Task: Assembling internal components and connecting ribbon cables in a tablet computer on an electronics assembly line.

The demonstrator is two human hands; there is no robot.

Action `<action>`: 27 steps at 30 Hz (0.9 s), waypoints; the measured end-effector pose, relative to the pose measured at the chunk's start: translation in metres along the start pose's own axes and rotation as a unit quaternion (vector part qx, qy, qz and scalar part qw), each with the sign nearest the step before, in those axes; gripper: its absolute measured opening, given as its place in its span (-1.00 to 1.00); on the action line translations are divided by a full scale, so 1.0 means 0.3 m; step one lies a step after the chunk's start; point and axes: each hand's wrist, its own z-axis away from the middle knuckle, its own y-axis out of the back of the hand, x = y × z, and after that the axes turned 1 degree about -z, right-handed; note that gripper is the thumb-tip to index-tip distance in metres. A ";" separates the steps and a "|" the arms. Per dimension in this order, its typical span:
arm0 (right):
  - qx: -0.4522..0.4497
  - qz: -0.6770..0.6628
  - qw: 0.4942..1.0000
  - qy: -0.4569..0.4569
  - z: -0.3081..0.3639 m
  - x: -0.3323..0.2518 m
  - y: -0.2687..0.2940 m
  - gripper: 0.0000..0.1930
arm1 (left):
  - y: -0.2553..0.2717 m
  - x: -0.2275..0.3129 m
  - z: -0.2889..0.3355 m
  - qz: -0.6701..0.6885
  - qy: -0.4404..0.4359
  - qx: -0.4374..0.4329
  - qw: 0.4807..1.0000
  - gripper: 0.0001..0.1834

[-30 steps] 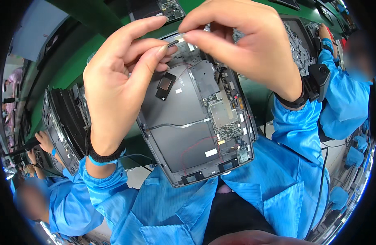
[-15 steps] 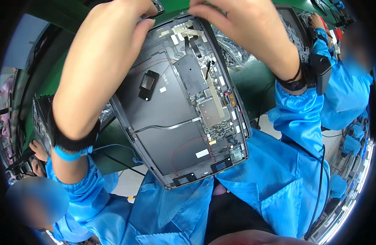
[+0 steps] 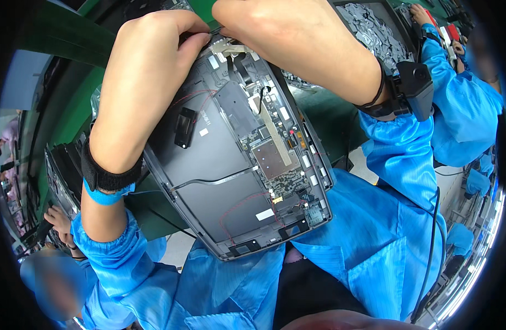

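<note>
An opened tablet-like device [image 3: 209,192] lies in front of me, its dark grey housing showing a circuit board [image 3: 272,157] along the right side. At its far edge my left hand [image 3: 159,38] has thumb and forefinger pinched together; what is between them is too small to make out. Right beside it, my right hand [image 3: 258,25] is curled over the same edge with its fingertips mostly hidden. A loose black speaker module [image 3: 185,127] on thin red wires rests inside the housing. A flat black cable [image 3: 214,182] crosses from the left side to the board.
Beyond my right forearm stands a dark tray [image 3: 368,27] heaped with grey parts. Dark panels [image 3: 63,176] are stacked at the left on the green bench. Co-workers' hands show at the left [image 3: 60,223] and far right [image 3: 421,15]. A black cable [image 3: 434,247] hangs along my right side.
My right hand has moved left along the device's far edge, close to my left hand. The device has shifted slightly left, and the speaker module has moved with it.
</note>
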 end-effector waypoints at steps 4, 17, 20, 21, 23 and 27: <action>-0.006 -0.007 1.000 -0.005 -0.010 -0.001 -0.020 -0.89 | 0.008 -0.004 0.009 0.005 0.034 -0.020 0.999 -0.82; -0.075 -0.219 0.971 -0.056 -0.013 0.076 -0.069 -0.90 | -0.017 -0.027 0.012 -0.007 -0.001 -0.018 1.000 -0.82; -0.083 -0.287 0.952 -0.064 -0.040 0.102 -0.073 -0.90 | -0.025 -0.035 0.012 -0.001 -0.022 0.004 1.000 -0.84; -0.097 -0.301 0.946 -0.068 -0.048 0.107 -0.072 -0.90 | -0.030 -0.041 0.011 0.003 -0.043 0.025 0.999 -0.87; -0.116 -0.223 0.967 -0.034 -0.056 0.101 -0.072 -0.90 | -0.032 -0.046 0.016 -0.002 -0.055 0.031 0.998 -0.88; -0.076 -0.119 0.986 0.088 -0.018 0.070 -0.051 -0.91 | -0.042 -0.043 0.031 -0.035 -0.096 0.054 0.993 -0.91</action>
